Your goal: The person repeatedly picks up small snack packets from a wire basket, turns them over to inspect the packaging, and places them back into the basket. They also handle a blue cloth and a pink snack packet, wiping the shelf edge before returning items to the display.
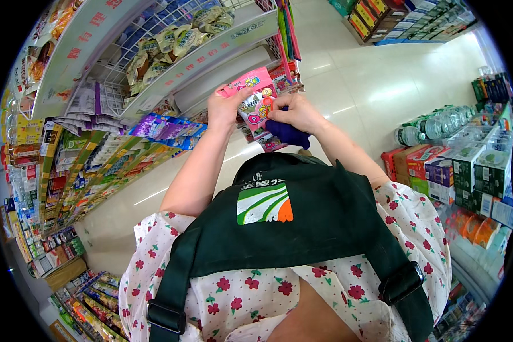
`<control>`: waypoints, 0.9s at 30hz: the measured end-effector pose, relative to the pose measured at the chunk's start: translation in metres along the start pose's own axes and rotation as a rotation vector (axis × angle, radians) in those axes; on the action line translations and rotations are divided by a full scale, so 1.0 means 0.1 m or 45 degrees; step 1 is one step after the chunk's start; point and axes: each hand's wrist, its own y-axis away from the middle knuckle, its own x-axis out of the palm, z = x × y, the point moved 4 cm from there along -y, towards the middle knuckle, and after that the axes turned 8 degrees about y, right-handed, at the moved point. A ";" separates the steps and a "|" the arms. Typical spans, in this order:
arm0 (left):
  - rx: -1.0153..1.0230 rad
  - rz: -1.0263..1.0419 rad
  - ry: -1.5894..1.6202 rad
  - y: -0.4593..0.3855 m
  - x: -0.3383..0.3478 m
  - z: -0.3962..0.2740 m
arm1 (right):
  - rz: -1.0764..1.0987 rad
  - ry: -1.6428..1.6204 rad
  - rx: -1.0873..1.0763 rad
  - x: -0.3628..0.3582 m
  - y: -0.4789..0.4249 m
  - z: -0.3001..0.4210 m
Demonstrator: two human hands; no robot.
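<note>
My left hand [223, 109] grips a pink snack packet [253, 81] by its left edge, thumb on the front. This packet has colourful printing and, below the pink header, a part with a white and pink design. Curled fingers of my right hand [298, 112] meet the packet's right side. A bunched dark blue cloth [288, 131] hangs from under that hand, seemingly held in its lower fingers. Behind and below are more pink and red packets [271, 143], partly covered by the cloth and the hands.
Ahead on the left, a wire-basket shelf [199, 57] holds wrapped snacks. Blue and purple packets [166, 130] hang off its front. Further left run stocked shelves [89, 158]. On the right stand cartons [440, 166] and bottled water [444, 119]. Pale tiled floor [350, 89] lies between.
</note>
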 end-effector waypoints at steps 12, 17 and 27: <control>-0.152 0.100 0.284 0.17 -0.01 -0.28 | 0.045 -0.100 0.047 -0.08 -0.13 0.26; 0.276 0.176 0.021 0.39 0.07 -0.84 | 0.102 -0.305 -0.087 -0.28 -0.06 0.79; 0.641 0.059 -0.229 0.53 0.03 -1.39 | -0.256 -0.053 -0.104 -0.98 -0.12 1.24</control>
